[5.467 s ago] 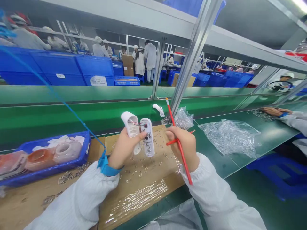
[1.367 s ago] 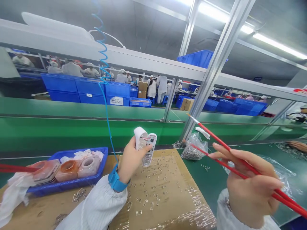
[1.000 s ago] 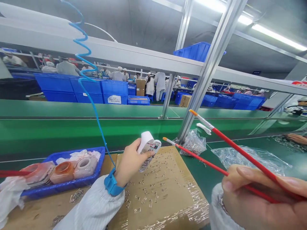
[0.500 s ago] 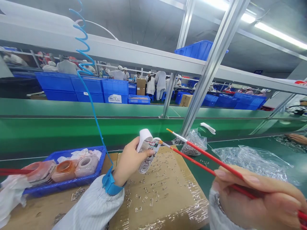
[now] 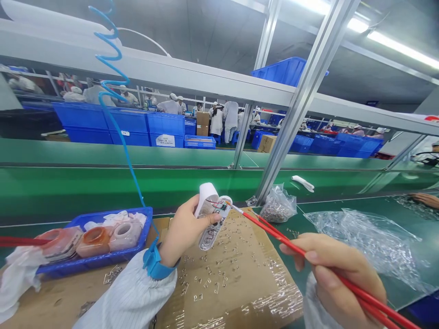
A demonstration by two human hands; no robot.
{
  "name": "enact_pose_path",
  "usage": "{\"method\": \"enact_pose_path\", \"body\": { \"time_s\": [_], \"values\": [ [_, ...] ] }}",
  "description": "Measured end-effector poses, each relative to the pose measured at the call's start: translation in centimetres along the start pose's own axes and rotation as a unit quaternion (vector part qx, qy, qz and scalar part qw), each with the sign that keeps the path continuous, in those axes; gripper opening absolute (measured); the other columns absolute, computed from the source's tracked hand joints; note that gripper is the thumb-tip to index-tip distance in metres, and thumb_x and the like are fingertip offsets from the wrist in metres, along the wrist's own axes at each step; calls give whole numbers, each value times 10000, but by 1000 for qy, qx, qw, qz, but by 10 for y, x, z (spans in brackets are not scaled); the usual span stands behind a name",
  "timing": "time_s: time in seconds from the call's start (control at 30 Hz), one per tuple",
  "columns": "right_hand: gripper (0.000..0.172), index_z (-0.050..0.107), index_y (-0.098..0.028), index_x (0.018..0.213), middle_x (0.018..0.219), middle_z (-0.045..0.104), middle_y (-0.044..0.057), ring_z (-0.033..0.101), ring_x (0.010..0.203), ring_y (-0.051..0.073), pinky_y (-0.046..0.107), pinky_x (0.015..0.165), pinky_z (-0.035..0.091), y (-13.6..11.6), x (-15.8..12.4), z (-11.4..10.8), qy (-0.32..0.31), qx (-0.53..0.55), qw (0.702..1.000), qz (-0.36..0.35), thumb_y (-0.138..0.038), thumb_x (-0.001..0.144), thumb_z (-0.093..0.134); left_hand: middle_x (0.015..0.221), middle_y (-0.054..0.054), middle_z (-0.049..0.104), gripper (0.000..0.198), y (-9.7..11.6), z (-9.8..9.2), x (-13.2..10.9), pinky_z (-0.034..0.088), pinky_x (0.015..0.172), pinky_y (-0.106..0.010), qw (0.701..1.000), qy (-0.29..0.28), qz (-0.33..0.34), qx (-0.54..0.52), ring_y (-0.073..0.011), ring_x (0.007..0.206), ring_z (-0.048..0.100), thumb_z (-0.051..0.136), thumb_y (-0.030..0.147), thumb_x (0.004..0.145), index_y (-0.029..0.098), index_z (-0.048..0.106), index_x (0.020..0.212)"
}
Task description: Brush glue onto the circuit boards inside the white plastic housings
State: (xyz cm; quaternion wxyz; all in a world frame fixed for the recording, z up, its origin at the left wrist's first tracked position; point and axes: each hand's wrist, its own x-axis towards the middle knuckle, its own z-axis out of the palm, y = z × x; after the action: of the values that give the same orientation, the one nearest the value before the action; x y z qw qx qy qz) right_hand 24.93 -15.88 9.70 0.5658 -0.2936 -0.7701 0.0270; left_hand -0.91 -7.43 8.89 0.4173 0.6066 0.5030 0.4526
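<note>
In the head view, the casing (image 5: 208,242) is held up over the far left part of the cardboard (image 5: 247,278), its white shell (image 5: 206,194) and inner half parted but linked by thin wires (image 5: 214,202). The left hand (image 5: 183,230) is wrapped around the shell, with its thumb laid across the inner half. The right hand (image 5: 353,260), to the right of the cardboard, pinches two red brushes (image 5: 274,234); one tip seems to touch the inner half's upper end, while the other tip is hard to make out.

The casing should be light and stiff, its smooth shell perhaps a little slippery. The wires look like the fragile part, so the halves are best kept close, without tugging. The safest hold would be around the shell's outside and along the inner half's rim, clear of wires and electronics. The brushes are probably light, with stiff handles and soft tips that want only gentle pressure. Small metal clips (image 5: 224,278) lie scattered on the cardboard, likely easily knocked about.
</note>
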Motion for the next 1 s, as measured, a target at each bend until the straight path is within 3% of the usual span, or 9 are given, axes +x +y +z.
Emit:
{"method": "enact_pose_path", "body": {
  "time_s": [0.13, 0.67, 0.8, 0.9, 1.0],
  "values": [
    [240, 578, -235, 1067, 909, 710, 66, 667, 771, 199, 312, 613, 557, 1, 7, 3, -32, 23, 998, -44, -140, 872, 475, 957, -53, 695, 368, 1, 0, -1, 448, 759, -363, 1000, -8, 2, 3, -251, 872, 628, 735, 369, 670, 191, 623, 971],
    [227, 587, -188, 942, 746, 665, 31, 603, 614, 138, 283, 593, 525, -15, 24, -13, -88, -64, 991, -83, -68, 792, 467, 1023, -76, 688, 356, -2, 7, -1, 457, 802, -378, 1000, -10, 16, -15, -255, 923, 627, 695, 371, 735, 186, 607, 1026],
    [135, 575, -186, 895, 780, 676, 61, 640, 697, 170, 309, 666, 541, -27, 20, -10, -63, -119, 984, -112, -156, 899, 444, 1039, -85, 688, 412, -9, 8, 2, 474, 821, -383, 994, -16, -9, -106, -244, 929, 638, 714, 421, 736, 181, 595, 1048],
    [226, 573, -175, 833, 688, 650, 58, 630, 664, 165, 318, 675, 533, -37, 14, 4, -62, -136, 977, -154, -226, 963, 396, 1018, -78, 694, 433, -12, 10, 3, 505, 789, -370, 974, -32, -38, -221, -222, 874, 654, 746, 406, 716, 175, 583, 1044],
    [220, 588, -174, 821, 615, 601, 33, 588, 600, 155, 319, 625, 507, -39, 10, 18, -79, -132, 976, -152, -195, 955, 415, 988, -69, 698, 447, -11, 12, 3, 523, 756, -348, 960, -20, -55, -273, -209, 846, 660, 768, 369, 701, 165, 577, 1051]
  ]
}}
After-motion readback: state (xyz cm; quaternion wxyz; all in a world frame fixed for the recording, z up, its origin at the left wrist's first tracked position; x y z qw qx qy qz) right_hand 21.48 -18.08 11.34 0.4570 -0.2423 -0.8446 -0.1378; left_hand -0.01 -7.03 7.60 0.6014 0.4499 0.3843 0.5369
